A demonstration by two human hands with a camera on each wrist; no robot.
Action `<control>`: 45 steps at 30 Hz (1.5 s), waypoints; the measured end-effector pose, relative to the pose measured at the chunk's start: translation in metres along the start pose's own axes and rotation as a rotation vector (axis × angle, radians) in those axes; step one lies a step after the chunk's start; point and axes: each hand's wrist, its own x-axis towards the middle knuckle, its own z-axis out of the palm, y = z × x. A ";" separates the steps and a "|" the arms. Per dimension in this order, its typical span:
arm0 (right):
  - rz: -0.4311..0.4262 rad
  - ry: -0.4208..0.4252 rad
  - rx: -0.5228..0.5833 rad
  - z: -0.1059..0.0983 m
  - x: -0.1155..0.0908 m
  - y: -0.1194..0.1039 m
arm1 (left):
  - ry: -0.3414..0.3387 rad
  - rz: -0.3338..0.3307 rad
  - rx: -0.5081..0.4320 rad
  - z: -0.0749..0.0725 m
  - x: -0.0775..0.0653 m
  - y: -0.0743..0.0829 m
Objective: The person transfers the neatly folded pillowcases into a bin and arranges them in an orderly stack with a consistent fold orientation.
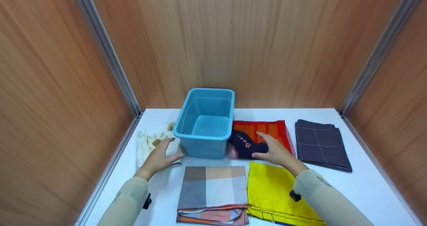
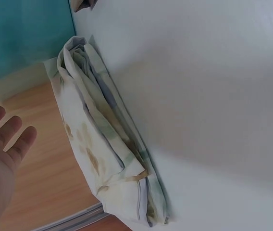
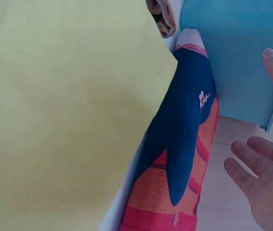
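A blue plastic bin (image 1: 204, 149) stands on the white table, with bare floor visible inside. My left hand (image 1: 158, 159) hovers left of it, fingers spread and holding nothing, over a folded cream cloth with brown flowers (image 2: 91, 149). To the bin's right, navy socks (image 1: 245, 145) with pink ends and embroidered flowers lie on a folded red and orange cloth (image 1: 272, 126). Above these, my right hand (image 1: 277, 152) has its fingers extended and thumb apart, with nothing in its grasp. Whether its thumb touches the socks, I cannot tell.
In front of the bin lies a folded checked cloth (image 1: 222, 187), beside a folded yellow cloth (image 1: 273, 189). A dark folded cloth (image 1: 318, 144) with thin white lines sits at the far right. Wood panels (image 1: 240, 46) enclose the table at the back and sides.
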 end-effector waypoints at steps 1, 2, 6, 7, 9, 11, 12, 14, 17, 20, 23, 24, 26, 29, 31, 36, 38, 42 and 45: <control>0.005 -0.001 0.001 0.001 -0.001 0.000 | 0.000 0.001 -0.006 0.002 -0.001 0.000; 0.001 -0.004 0.000 0.002 -0.002 0.001 | -0.001 -0.002 -0.009 0.003 -0.001 -0.001; -0.016 -0.006 -0.002 0.007 -0.005 0.004 | -0.011 0.008 -0.024 0.010 -0.005 -0.002; -0.019 -0.004 0.000 0.008 -0.006 0.004 | -0.012 0.005 -0.030 0.011 -0.005 -0.002; -0.023 -0.001 0.007 0.011 -0.007 0.005 | -0.017 0.003 -0.035 0.014 -0.006 -0.003; -0.016 0.002 0.021 0.014 -0.008 0.005 | -0.020 0.002 -0.039 0.017 -0.007 -0.004; -0.013 0.003 0.032 0.015 -0.008 0.006 | -0.023 0.001 -0.047 0.019 -0.008 -0.005; -0.007 0.003 0.055 0.019 -0.008 0.006 | -0.030 0.007 -0.056 0.022 -0.009 -0.005; -0.005 0.011 0.084 0.025 -0.008 0.004 | -0.039 0.017 -0.093 0.027 -0.009 -0.004; -0.010 0.007 0.103 0.029 -0.006 0.001 | -0.054 0.027 -0.132 0.030 -0.009 -0.002; -0.014 -0.008 0.114 0.031 -0.005 -0.002 | -0.065 0.036 -0.153 0.032 -0.009 0.002; -0.015 -0.015 0.120 0.032 -0.004 -0.003 | -0.068 0.035 -0.151 0.033 -0.009 0.003; -0.013 -0.024 0.129 0.035 -0.004 -0.004 | -0.076 0.032 -0.139 0.035 -0.009 0.005; -0.028 -0.035 0.143 0.040 -0.003 -0.006 | -0.096 0.026 -0.120 0.038 -0.009 0.007; -0.042 -0.039 0.147 0.044 -0.002 -0.007 | -0.111 0.025 -0.101 0.040 -0.008 0.008; -0.077 -0.048 0.150 0.053 -0.002 -0.011 | -0.136 0.048 -0.071 0.045 -0.007 0.010; -0.071 -0.058 0.149 0.056 -0.003 -0.013 | -0.146 0.064 -0.072 0.046 -0.006 0.011; -0.050 -0.087 0.141 0.064 -0.004 -0.014 | -0.178 0.083 -0.075 0.050 -0.005 0.013; -0.043 -0.109 0.143 0.069 -0.004 -0.015 | -0.211 0.111 -0.075 0.053 -0.005 0.014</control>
